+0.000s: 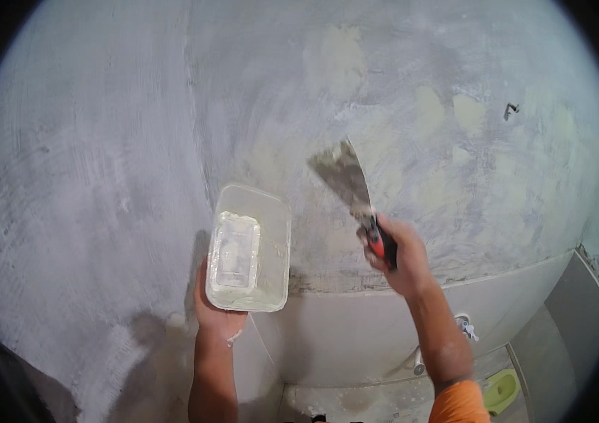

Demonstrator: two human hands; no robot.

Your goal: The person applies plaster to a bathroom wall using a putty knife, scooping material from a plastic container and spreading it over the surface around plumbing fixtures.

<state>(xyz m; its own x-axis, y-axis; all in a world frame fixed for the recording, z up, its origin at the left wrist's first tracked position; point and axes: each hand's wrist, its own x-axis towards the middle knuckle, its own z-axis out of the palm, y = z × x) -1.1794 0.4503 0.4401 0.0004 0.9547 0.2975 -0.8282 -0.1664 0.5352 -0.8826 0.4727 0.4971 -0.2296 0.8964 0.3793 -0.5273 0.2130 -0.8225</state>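
Observation:
My right hand point(402, 254) is closed round the black and red handle of a putty knife point(345, 173). Its broad metal blade is smeared with putty and points up and to the left, in front of the wall; I cannot tell whether it touches. My left hand point(220, 310) holds a clear plastic tub point(271, 254) from beneath and the side, tilted so its inside shows. Pale cream putty point(225, 218) coats the tub's bottom edges and walls. The fingers of that hand are mostly hidden behind the tub.
A grey plastered wall point(257, 92) with pale patches fills most of the view, with a corner line left of the tub. A small metal fitting point(511, 109) sticks out at upper right. Below are light wall tiles point(356, 331), a tap point(465, 326) and a yellow-green squat toilet point(501, 391).

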